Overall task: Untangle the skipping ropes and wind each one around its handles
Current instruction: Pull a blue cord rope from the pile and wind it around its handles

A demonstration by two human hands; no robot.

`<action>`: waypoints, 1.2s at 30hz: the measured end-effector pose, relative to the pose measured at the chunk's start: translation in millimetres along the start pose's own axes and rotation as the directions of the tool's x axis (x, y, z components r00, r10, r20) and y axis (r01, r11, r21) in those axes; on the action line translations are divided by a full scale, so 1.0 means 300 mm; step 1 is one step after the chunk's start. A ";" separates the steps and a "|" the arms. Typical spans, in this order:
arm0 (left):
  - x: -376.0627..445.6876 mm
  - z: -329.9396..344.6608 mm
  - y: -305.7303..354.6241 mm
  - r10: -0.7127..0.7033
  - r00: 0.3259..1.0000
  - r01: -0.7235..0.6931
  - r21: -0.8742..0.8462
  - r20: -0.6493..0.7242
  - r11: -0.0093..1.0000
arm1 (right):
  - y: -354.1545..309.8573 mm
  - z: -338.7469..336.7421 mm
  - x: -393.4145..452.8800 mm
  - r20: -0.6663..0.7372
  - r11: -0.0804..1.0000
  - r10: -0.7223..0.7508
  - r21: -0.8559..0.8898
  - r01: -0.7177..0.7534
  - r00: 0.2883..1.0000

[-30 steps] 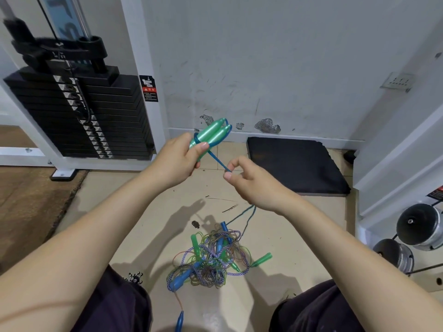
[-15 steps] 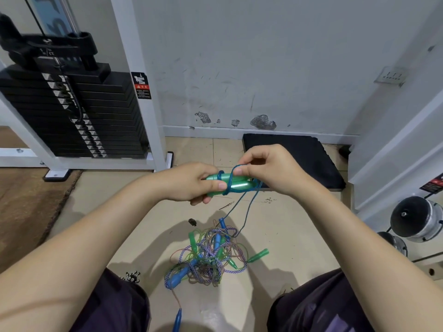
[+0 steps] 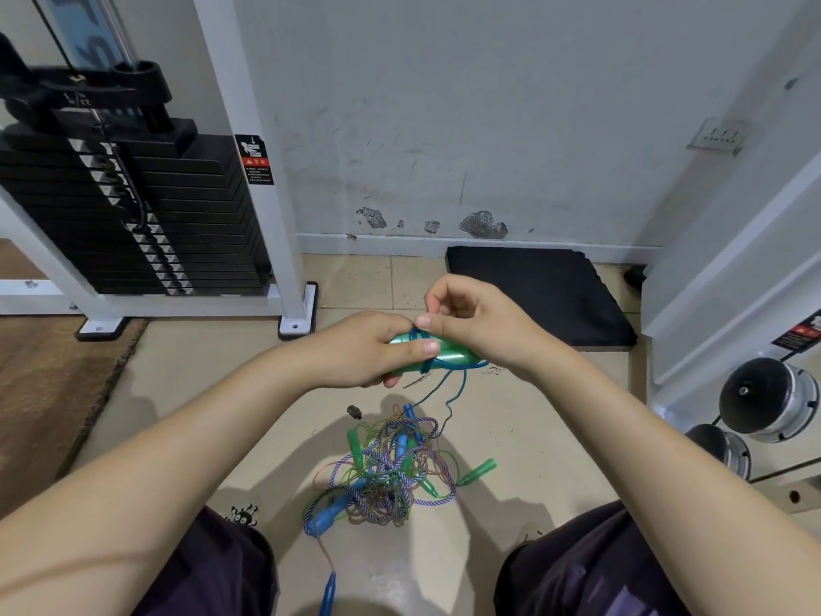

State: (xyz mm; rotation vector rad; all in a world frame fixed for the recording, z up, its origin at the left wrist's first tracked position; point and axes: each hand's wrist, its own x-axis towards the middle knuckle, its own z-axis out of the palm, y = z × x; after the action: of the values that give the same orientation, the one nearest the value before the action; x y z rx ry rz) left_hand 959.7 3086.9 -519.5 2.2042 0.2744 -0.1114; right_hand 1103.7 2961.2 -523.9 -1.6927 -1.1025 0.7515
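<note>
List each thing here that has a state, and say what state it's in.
Green handles: paired, gripped by left hand.
Blue rope: partly wound on them, rest trailing down.
Right hand: pinching the rope.
Rope pile: tangled on floor.

- We see a bright room with soft, even light and no strong glare.
- Our arms throw soft grey shadows on the floor (image 3: 511, 420), so the light comes from above and behind us.
- The picture bends at the edges; the white post (image 3: 249, 140) leans.
- The middle looks sharp; the corners look a little fuzzy.
</note>
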 end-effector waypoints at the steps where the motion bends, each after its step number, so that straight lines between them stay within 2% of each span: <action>1: 0.001 -0.001 -0.001 0.011 1.000 -0.010 0.014 -0.021 1.000 | -0.001 0.001 -0.002 0.002 1.000 0.016 -0.008 -0.016 1.000; 3: 0.003 -0.010 -0.008 0.031 0.997 -0.032 -0.013 -0.066 0.999 | -0.009 0.002 -0.007 0.004 0.997 0.057 0.046 -0.057 0.998; 4: 0.003 -0.016 -0.012 0.040 0.995 -0.044 -0.037 -0.096 0.998 | -0.017 0.002 -0.010 0.013 0.988 0.082 0.129 -0.083 0.997; 7: 0.007 -0.034 -0.021 0.046 0.980 -0.081 -0.175 -0.194 0.981 | -0.036 0.002 -0.016 0.106 0.878 0.130 0.450 -0.164 0.986; 9: 0.010 -0.040 -0.024 0.023 0.964 -0.105 -0.300 -0.263 0.948 | -0.031 0.001 -0.015 0.166 0.836 0.118 0.515 -0.188 0.979; 13: 0.014 -0.044 -0.006 -0.014 0.886 -0.195 -0.399 -0.463 0.896 | -0.007 0.025 -0.012 0.144 0.924 0.150 0.332 -0.190 0.978; 17: 0.020 -0.092 -0.039 -0.144 0.736 -0.206 -0.421 -0.661 0.883 | -0.003 0.041 -0.014 0.083 0.974 0.167 0.142 -0.178 0.982; 19: 0.023 -0.110 -0.072 -0.115 0.686 -0.078 -0.230 -0.718 0.970 | -0.016 0.035 -0.013 0.048 0.984 0.147 0.094 -0.151 0.988; 20: 0.024 -0.113 -0.081 -0.088 0.687 0.014 -0.108 -0.722 0.994 | -0.025 0.031 -0.014 0.030 0.991 0.122 0.056 -0.124 0.992; 21: 0.026 -0.112 -0.088 -0.082 0.704 0.081 -0.034 -0.705 0.996 | -0.034 0.027 -0.014 0.009 0.996 0.087 0.016 -0.087 0.996; 23: 0.025 -0.104 -0.082 -0.101 0.787 0.121 -0.007 -0.608 0.993 | -0.052 0.016 -0.015 -0.048 0.999 -0.014 -0.048 0.011 0.999; 25: 0.021 -0.093 -0.066 -0.090 0.885 0.112 0.022 -0.457 0.993 | -0.066 -0.004 -0.012 -0.081 0.987 -0.125 -0.109 0.116 0.989; 28: 0.009 -0.083 -0.041 -0.042 0.970 0.032 -0.043 -0.238 0.999 | -0.084 -0.030 -0.010 -0.095 0.972 -0.186 -0.160 0.170 0.978; 31: -0.008 -0.067 -0.026 0.008 1.000 -0.011 -0.230 -0.014 0.973 | -0.082 -0.045 -0.007 -0.130 0.988 -0.106 -0.124 0.090 0.986; 36: -0.008 -0.051 -0.006 0.062 0.998 -0.060 -0.245 0.000 0.968 | -0.063 -0.054 0.001 -0.187 0.997 0.000 -0.075 -0.015 0.982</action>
State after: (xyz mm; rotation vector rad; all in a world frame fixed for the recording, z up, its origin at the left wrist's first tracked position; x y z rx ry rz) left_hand 956.8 3099.8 -511.2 1.9638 0.2042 -0.0491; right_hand 1111.1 2958.0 -500.4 -1.7931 -1.0052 0.5485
